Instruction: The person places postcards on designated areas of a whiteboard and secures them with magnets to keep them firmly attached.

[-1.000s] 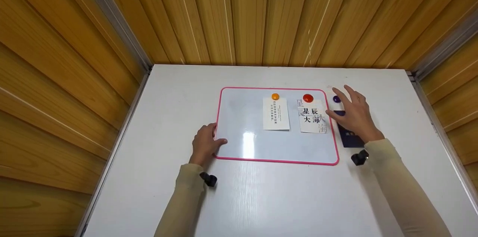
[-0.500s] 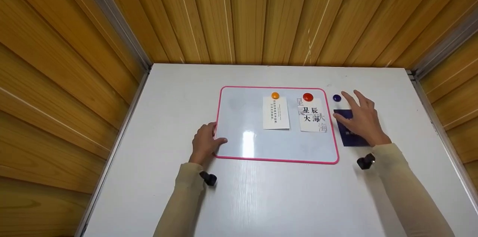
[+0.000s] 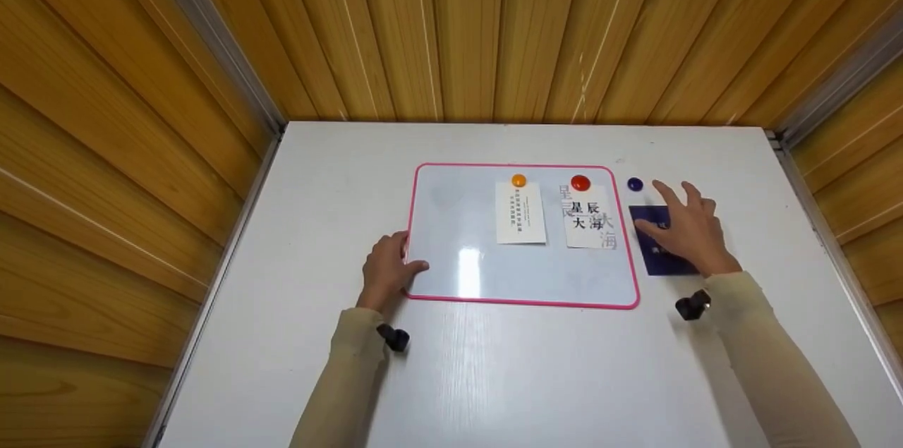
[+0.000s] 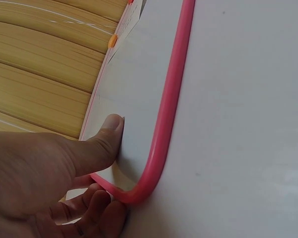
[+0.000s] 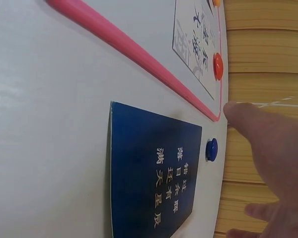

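Note:
A whiteboard (image 3: 451, 222) with a pink rim lies on the white table. My left hand (image 3: 384, 270) grips its left edge, thumb over the face and fingers bent against the rim in the left wrist view. On the board, an orange round magnet (image 3: 519, 180) sits at the top of one white card (image 3: 520, 219), and a red magnet (image 3: 580, 183) at the top of another card (image 3: 582, 233) with large characters. My right hand (image 3: 688, 229) is spread over a dark blue card (image 5: 149, 168) right of the board, holding nothing. A blue magnet (image 3: 635, 184) lies above that card.
The white table (image 3: 522, 377) extends around the board on all sides. Wood-patterned panels (image 3: 465, 32) stand behind its far edge and at both sides. Small black cameras are strapped at both wrists.
My right hand has drawn back rightward and slightly down from beside the blue magnet, which now shows fully. The left hand keeps its grip on the whiteboard.

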Demonstrator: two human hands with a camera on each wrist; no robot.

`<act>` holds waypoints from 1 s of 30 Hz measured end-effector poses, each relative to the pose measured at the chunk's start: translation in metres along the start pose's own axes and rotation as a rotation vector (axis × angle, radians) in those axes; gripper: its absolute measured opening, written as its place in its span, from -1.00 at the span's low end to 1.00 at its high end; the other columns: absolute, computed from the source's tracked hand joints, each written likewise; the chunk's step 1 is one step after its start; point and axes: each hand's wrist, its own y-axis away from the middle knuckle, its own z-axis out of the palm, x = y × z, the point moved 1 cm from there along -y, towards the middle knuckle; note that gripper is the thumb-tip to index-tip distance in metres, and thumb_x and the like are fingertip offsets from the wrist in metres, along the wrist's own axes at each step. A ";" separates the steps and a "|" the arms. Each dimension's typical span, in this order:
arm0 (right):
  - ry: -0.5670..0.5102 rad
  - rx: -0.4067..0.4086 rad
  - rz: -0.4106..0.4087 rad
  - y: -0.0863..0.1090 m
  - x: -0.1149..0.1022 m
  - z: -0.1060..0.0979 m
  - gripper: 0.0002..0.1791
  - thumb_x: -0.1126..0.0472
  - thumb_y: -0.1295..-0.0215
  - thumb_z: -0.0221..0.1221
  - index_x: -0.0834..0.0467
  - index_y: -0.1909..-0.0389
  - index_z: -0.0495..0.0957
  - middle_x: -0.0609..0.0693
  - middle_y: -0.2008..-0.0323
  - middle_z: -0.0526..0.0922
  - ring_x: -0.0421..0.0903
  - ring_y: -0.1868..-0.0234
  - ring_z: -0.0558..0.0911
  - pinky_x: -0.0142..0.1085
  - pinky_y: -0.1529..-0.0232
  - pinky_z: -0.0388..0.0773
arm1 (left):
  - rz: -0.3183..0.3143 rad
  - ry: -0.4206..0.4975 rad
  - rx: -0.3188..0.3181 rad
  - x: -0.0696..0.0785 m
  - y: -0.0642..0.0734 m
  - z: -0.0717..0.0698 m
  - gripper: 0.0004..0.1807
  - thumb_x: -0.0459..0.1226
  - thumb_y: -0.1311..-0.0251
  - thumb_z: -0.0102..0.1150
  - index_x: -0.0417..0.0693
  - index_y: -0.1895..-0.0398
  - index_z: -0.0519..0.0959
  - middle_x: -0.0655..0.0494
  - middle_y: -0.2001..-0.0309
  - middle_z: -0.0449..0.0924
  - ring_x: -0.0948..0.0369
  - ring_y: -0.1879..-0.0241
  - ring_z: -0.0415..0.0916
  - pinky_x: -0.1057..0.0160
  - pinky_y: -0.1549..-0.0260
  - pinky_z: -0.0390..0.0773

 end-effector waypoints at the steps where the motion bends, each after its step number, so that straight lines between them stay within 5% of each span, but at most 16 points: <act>1: 0.002 -0.012 0.009 0.000 0.000 0.000 0.05 -0.24 -0.32 0.29 0.00 -0.65 -0.06 0.51 -0.52 -0.17 0.66 -0.36 0.01 0.57 -0.18 0.12 | -0.003 0.003 0.001 0.000 0.000 0.000 -0.21 -0.15 -0.04 0.60 -0.20 -0.34 0.50 -0.04 0.15 0.58 0.05 0.19 0.51 -0.02 0.11 0.56; 16: -0.010 -0.136 0.152 -0.002 0.001 0.000 0.10 -0.25 -0.33 0.26 0.21 -0.61 -0.10 0.70 -0.30 0.02 0.69 -0.22 0.11 0.54 -0.03 0.26 | -0.016 0.034 0.013 0.001 0.001 0.001 -0.23 -0.17 -0.03 0.60 -0.17 -0.33 0.52 -0.01 0.17 0.58 0.06 0.21 0.49 -0.01 0.12 0.54; 30: -0.027 -0.211 0.249 0.001 -0.001 -0.005 0.11 -0.19 -0.33 0.27 0.38 -0.55 -0.09 0.73 -0.23 0.07 0.68 -0.20 0.15 0.51 -0.11 0.22 | -0.014 0.033 0.009 0.001 0.001 0.000 -0.22 -0.17 -0.02 0.61 -0.18 -0.34 0.52 -0.02 0.15 0.59 0.06 0.19 0.52 -0.02 0.12 0.56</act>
